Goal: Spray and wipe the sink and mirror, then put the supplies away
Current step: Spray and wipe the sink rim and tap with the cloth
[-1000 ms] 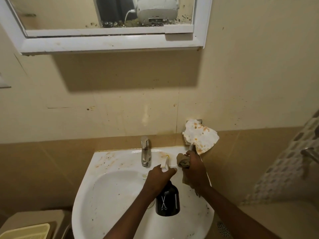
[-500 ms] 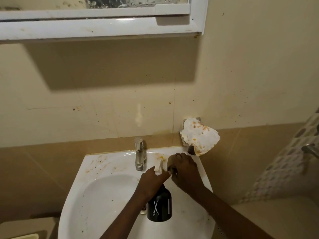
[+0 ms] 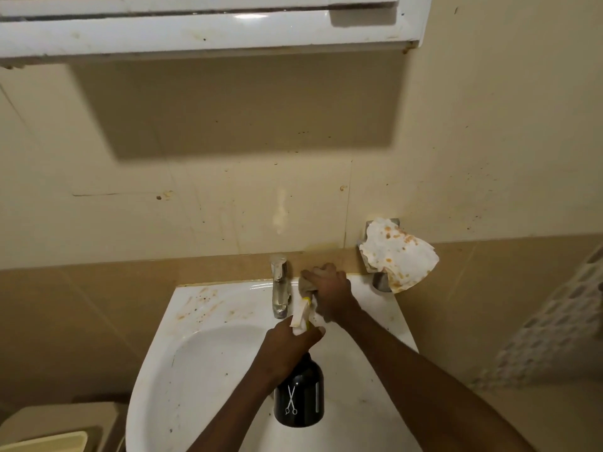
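Right, so everything hangs around the faucet (image 3: 280,285) at the back of the sink (image 3: 202,363). Just right of it the right hand (image 3: 329,293) has its fingers curled round a wadded greyish cloth (image 3: 306,283), pressing it onto the rim by the tap base. Directly in front of the faucet, over the basin, the left hand (image 3: 288,347) is closed on the neck and trigger of the black spray bottle (image 3: 298,396), nozzle aimed at the tap (the trigger finger itself I can't make out). Left of the faucet the rim carries brownish specks, not yet wiped, I'd say. Further right of the faucet, on the wall, a stained tissue (image 3: 398,256) sags over a metal holder (image 3: 380,282). Above it, only the white frame of the mirror (image 3: 208,31) shows. Risks, imo: nozzle sits v. close to the wiping hand, so a squeeze could wet knuckles instead of porcelain; bottle hangs over the bowl, so a slick grip could drop it; a wide stroke rightward could knock that tissue down.
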